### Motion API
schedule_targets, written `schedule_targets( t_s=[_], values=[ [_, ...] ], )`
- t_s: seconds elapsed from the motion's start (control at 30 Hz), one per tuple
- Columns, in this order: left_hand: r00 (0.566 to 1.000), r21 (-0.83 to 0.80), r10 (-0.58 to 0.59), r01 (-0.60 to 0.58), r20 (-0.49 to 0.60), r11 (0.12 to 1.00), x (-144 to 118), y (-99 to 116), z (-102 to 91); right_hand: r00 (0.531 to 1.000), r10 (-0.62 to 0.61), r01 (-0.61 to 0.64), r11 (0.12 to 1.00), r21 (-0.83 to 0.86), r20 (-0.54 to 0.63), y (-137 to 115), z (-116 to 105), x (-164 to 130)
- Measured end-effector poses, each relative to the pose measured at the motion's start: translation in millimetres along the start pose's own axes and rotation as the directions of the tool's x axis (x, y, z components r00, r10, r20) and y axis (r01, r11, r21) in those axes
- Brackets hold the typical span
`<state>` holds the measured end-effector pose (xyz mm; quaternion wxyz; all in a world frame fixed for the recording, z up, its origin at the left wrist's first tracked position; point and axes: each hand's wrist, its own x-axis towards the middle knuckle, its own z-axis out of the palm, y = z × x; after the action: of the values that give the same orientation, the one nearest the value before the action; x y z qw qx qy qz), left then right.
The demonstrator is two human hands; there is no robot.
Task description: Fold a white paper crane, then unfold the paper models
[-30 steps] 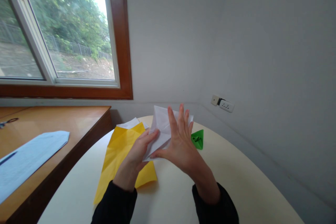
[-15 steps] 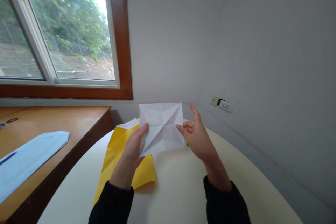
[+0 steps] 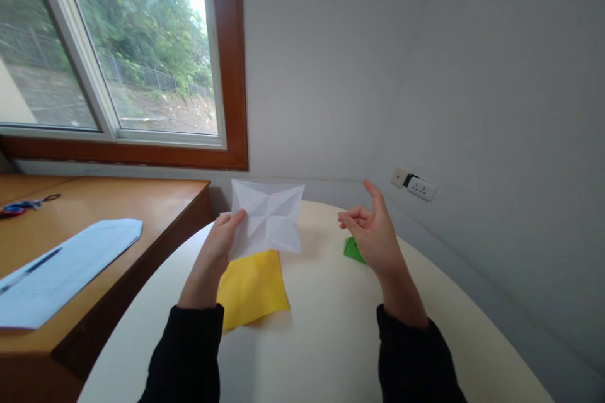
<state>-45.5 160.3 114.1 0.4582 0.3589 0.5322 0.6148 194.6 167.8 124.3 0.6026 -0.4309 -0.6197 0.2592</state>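
A creased white paper square is held up above the surface by the left hand, pinched at its lower left edge. The right hand, right of the square, is loosely curled and holds nothing. A yellow sheet lies below the square; a green piece sits behind the right hand.

White creased paper; yellow sheet at 6 o'clock of it; green piece at 3 o'clock; cream surface; black sleeves; brown wooden desk with pale blue sheet.
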Motion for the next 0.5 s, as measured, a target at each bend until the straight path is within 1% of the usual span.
schedule_targets(
  t_s=[0.03, 0.07, 0.1, 0.13, 0.2, 0.27, 0.37, 0.5],
  values=[
    [0.998, 0.087, 0.029, -0.024, -0.059, 0.996, 7, -2, -7.8, 1.0, -0.012, 0.012, 1.0, -0.016, -0.006, 0, -1, 0],
    [0.994, 0.196, 0.062, -0.043, -0.091, 0.98, 13, -4, -15.6, 1.0, -0.021, 0.021, 0.999, -0.027, -0.008, 1, -2, 0],
    [0.99, 0.329, 0.092, -0.053, -0.104, 0.943, 19, -6, -22.9, 1.0, -0.025, 0.024, 0.999, -0.036, -0.006, 1, -2, 1],
    [0.986, 0.462, 0.115, -0.046, -0.121, 0.886, 25, -9, -29.6, 1.0, -0.023, 0.023, 0.999, -0.047, -0.003, 1, -2, 1],
    [0.987, 0.526, 0.104, -0.023, -0.124, 0.85, 34, -15, -40.2, 1.0, -0.009, 0.01, 0.997, -0.078, 0.012, 1, -1, 1],
    [0.991, 0.566, 0.081, -0.004, -0.11, 0.825, 41, -22, -46.7, 1.0, 0.005, -0.002, 0.994, -0.113, 0.03, 1, -1, 0],
    [0.995, 0.624, 0.05, 0.018, -0.091, 0.781, 50, -31, -52.1, 0.999, 0.01, -0.004, 0.988, -0.157, 0.035, 2, -1, 0],
    [0.996, 0.689, 0.038, 0.028, -0.08, 0.724, 58, -42, -57.4, 1.0, 0.002, 0.002, 0.982, -0.189, 0.019, 4, -4, 0]
  ],
)
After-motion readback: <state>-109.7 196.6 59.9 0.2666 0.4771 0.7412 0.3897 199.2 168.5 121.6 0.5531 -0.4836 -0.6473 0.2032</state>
